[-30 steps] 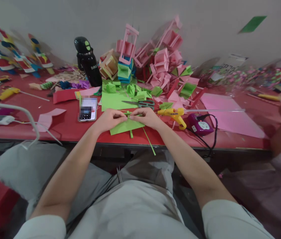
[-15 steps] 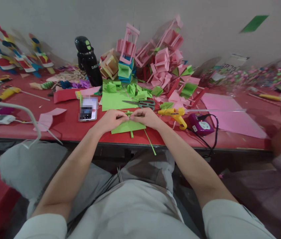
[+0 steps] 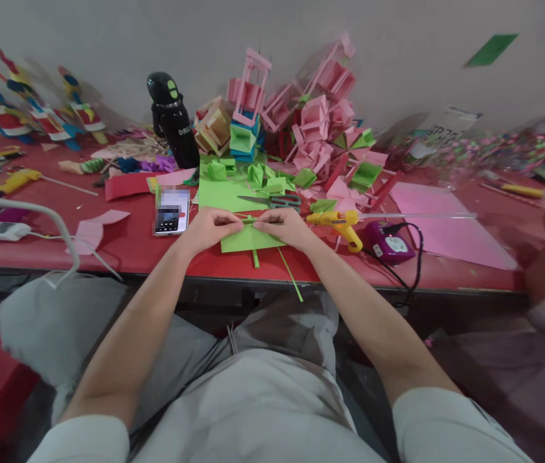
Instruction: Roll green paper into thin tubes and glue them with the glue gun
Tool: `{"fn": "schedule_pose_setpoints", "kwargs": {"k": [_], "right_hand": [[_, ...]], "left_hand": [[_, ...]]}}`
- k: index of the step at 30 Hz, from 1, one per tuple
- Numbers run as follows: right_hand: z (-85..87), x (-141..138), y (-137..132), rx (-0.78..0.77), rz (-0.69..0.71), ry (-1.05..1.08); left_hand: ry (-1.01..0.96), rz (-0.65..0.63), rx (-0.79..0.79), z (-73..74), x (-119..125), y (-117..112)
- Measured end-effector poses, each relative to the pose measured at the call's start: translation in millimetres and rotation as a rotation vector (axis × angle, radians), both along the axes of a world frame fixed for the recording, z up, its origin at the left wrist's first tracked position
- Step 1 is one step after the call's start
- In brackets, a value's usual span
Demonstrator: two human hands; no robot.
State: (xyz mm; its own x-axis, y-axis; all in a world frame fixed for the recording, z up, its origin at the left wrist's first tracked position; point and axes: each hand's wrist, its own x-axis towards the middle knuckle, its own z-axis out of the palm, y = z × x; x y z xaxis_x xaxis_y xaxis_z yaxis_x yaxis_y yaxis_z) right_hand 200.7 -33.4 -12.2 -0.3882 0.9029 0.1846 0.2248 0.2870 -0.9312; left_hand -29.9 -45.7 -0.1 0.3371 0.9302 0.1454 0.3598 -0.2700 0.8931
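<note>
A piece of light green paper hangs over the red tabletop between my hands. My left hand pinches its upper left part, thumb and fingers together. My right hand pinches it from the other side, the fingertips of both hands nearly meeting at the middle of its top edge. Below the paper a narrow green strip sticks out, and a longer thin strip reaches past the table's front edge. Scissors with grey handles lie just behind my right hand. To its right rests a yellow glue gun.
A phone lies left of my hands, with a black bottle behind it. Pink folded-paper models are heaped against the wall. Right of the glue gun are a purple power socket with a cable and pink sheets. Another person sits at right.
Both hands stay pinched on the green paper. The paper's lower edge has risen slightly and its left corner has shifted a little to the right.
</note>
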Motion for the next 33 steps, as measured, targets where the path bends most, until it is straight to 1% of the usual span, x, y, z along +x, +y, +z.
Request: {"fn": "schedule_pose_setpoints", "kwargs": {"k": [4,9,12,16,18,21,27,33], "right_hand": [[-0.8,0.3,1.4,0.010,-0.033,0.011],[-0.6,0.6,1.4,0.024,-0.041,0.012],[-0.1,0.9,1.5,0.041,-0.054,0.040],[-0.4,0.8,1.9,0.036,-0.089,0.072],[-0.5,0.4,1.8,0.027,-0.089,0.085],[-0.6,0.2,1.8,0.005,-0.050,0.100],[-3.0,1.5,2.5,-0.006,0.050,0.044],[0.5,0.2,-0.4,0.015,0.091,-0.030]], "left_hand": [[-0.020,0.026,-0.043,-1.3,-3.0,2.1],[-0.149,0.055,-0.130,-4.4,-5.0,4.4],[-0.207,0.055,-0.189,-6.4,-4.0,6.3],[-0.255,0.098,-0.284,-7.3,-3.2,7.9],[-0.233,0.108,-0.263,-6.7,-3.6,7.9],[-0.165,0.112,-0.188,-5.1,-5.3,7.0],[-0.009,0.016,-0.056,-1.3,-8.4,4.4],[0.005,-0.011,-0.053,1.2,-3.2,1.2]]}}
